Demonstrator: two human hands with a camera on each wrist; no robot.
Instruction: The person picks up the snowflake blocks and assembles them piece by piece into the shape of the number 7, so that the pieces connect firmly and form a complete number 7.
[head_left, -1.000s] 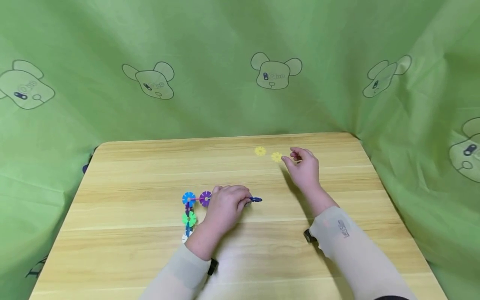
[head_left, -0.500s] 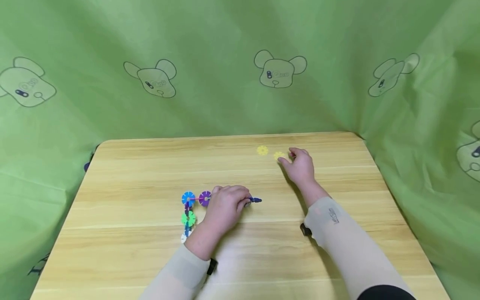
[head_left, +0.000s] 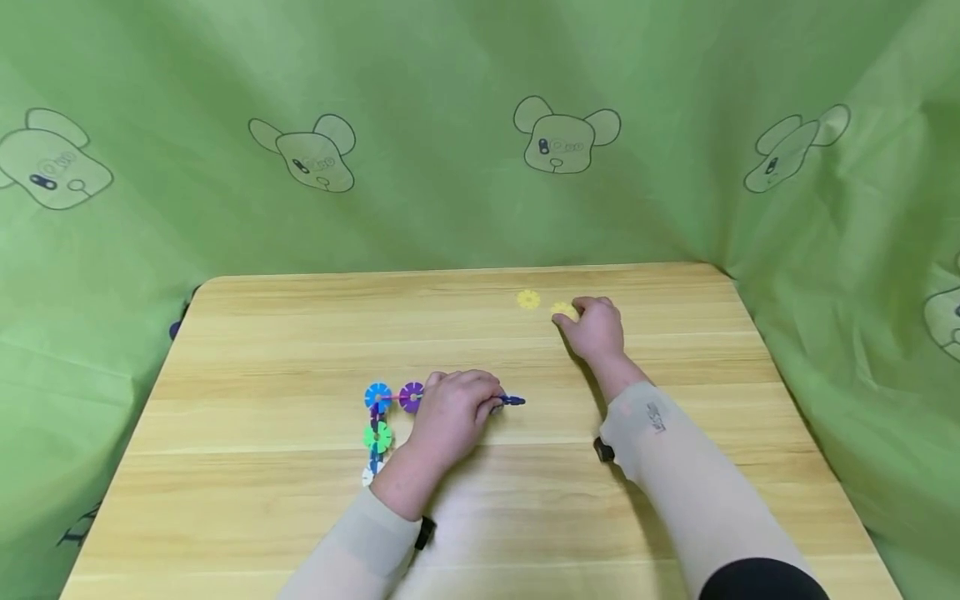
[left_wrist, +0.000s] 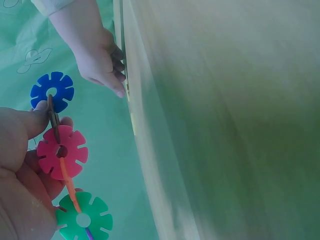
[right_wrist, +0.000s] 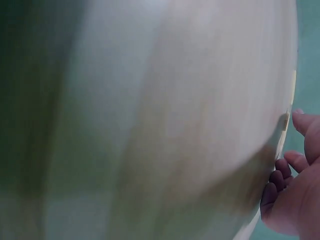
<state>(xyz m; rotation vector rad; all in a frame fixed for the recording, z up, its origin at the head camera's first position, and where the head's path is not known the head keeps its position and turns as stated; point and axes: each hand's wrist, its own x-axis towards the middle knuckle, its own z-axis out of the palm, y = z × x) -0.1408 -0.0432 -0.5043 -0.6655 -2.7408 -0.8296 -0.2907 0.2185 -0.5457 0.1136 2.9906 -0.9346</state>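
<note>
My left hand (head_left: pixel 453 412) grips a chain of slotted plastic discs lying on the table. From under it a purple disc (head_left: pixel 411 397) and a blue corner disc (head_left: pixel 378 397) show on the left, and a dark blue disc (head_left: pixel 513 400) sticks out on the right. The left wrist view shows a blue disc (left_wrist: pixel 52 92), a pink disc (left_wrist: pixel 62 151) and a green disc (left_wrist: pixel 84 220) joined by edge-on pieces, by the thumb and fingers. My right hand (head_left: pixel 597 329) is at a yellow disc (head_left: pixel 563 310), thumb and forefinger apart around it; contact is unclear.
Another yellow disc (head_left: pixel 528 299) lies flat to the left, near the table's far edge. The chain's other leg runs towards me with a green disc (head_left: pixel 378 437) and a white disc (head_left: pixel 367 476). Green cloth (head_left: pixel 420 217) hangs behind the wooden table (head_left: pixel 262 517).
My right hand has moved left and closer round the nearer yellow disc. My left hand stays on the chain. The head view has shifted slightly.
</note>
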